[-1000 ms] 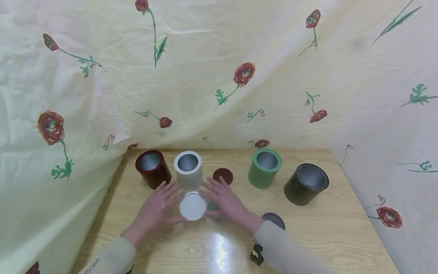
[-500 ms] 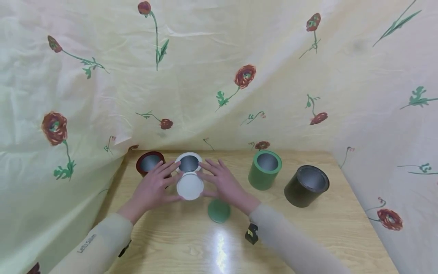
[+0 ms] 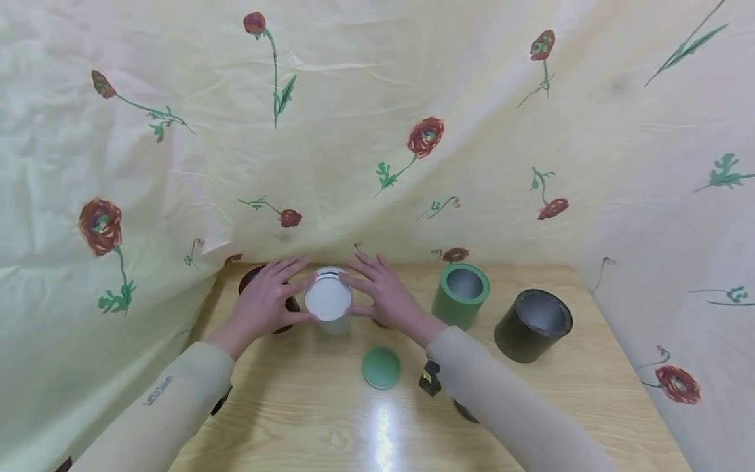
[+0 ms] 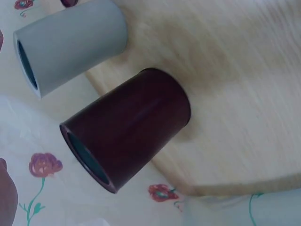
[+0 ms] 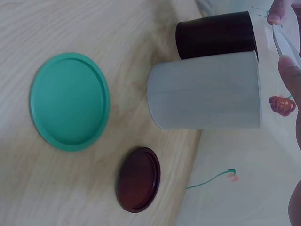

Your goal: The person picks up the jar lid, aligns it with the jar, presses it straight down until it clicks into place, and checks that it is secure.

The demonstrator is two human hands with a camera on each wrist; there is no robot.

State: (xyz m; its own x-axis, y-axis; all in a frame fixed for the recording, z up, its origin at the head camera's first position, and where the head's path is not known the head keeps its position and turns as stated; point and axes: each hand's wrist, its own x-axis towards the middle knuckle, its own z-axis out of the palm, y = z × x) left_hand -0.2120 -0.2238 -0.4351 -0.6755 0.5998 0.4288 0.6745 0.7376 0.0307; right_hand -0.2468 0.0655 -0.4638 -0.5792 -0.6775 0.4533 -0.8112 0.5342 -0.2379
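A round white lid (image 3: 328, 297) is pinched at its edges by both hands, left hand (image 3: 268, 301) on one side and right hand (image 3: 386, 298) on the other. It is held above the white canister (image 3: 333, 326), covering most of its mouth in the head view. From the right wrist, a gap shows between the lid (image 5: 286, 44) and the rim of the white canister (image 5: 207, 92). The dark red canister (image 4: 129, 127) stands beside the white one, partly hidden by my left hand in the head view. Left wrist view shows both canisters open on top.
A green canister (image 3: 460, 298) and a black canister (image 3: 533, 326) stand open at the right. The green lid (image 3: 381, 368) lies on the wooden table (image 3: 307, 419). A dark red lid (image 5: 138, 180) lies behind my right hand; a dark lid (image 3: 464, 410) is mostly under my right sleeve.
Both hands have carried the white lid forward from in front of the white canister to above its mouth. The green lid has come into full view. Canisters stay in place.
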